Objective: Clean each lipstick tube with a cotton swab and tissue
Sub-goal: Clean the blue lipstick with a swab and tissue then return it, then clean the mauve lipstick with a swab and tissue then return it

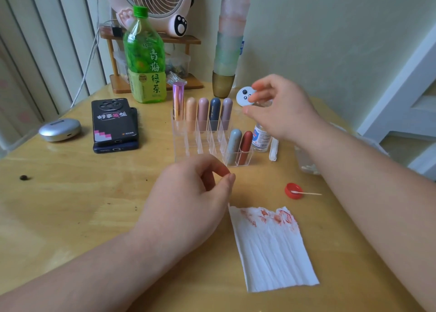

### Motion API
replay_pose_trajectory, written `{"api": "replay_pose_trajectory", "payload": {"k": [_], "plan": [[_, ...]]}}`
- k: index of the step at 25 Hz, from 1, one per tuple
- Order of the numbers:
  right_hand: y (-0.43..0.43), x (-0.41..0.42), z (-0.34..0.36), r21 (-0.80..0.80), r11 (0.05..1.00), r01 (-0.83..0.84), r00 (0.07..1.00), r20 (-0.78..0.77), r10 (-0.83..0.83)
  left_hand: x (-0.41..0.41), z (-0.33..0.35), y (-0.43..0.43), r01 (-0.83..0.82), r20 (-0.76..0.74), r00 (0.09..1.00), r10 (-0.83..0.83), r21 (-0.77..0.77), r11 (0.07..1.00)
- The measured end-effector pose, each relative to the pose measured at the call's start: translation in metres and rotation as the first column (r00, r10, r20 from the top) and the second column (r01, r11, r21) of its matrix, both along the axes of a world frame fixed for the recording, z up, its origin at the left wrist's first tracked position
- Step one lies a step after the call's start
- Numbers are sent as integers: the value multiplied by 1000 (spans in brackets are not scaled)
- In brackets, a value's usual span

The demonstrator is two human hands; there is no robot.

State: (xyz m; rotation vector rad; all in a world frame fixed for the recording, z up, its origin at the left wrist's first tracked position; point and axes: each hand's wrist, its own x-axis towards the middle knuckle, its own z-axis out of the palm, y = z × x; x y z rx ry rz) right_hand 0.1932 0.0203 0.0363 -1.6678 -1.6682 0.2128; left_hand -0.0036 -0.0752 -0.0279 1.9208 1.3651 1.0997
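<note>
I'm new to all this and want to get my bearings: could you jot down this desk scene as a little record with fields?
surface: yellow wooden table
organiser: clear plastic compartment rack, seven capped lipstick tubes upright: five back, two front
tissue: white creased tissue, red smears along far edge
swab: wooden-stick cotton swab, tip in red bottle cap
left hand: thumb and forefinger pinched; contents unclear
right hand: by white round lid; contact unclear
</note>
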Motion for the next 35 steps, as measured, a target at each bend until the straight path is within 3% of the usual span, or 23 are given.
{"api": "replay_pose_trajectory", "payload": {"k": [7, 19, 24, 30, 35], "plan": [[26, -24, 0, -53, 998, -19, 974, 226, 30, 0, -2, 1, 11, 39, 999, -10, -15, 1000], [19, -21, 10, -50, 999, -13, 980, 196, 22, 1, -2, -2, 31, 35, 999, -30, -28, 999], [29, -29, 7, -63, 998, -10, 962, 272, 27, 1, -1, -2, 38, 33, 999, -37, -39, 999], [32, -28, 3, -70, 997, -23, 986, 161, 35, 1, -1, -3, 46, 20, 999, -45, -46, 998], [26, -34, 7, -51, 999, -5, 954, 300, 20, 2, -1, -3, 56, 26, 998, -55, -59, 997]]}}
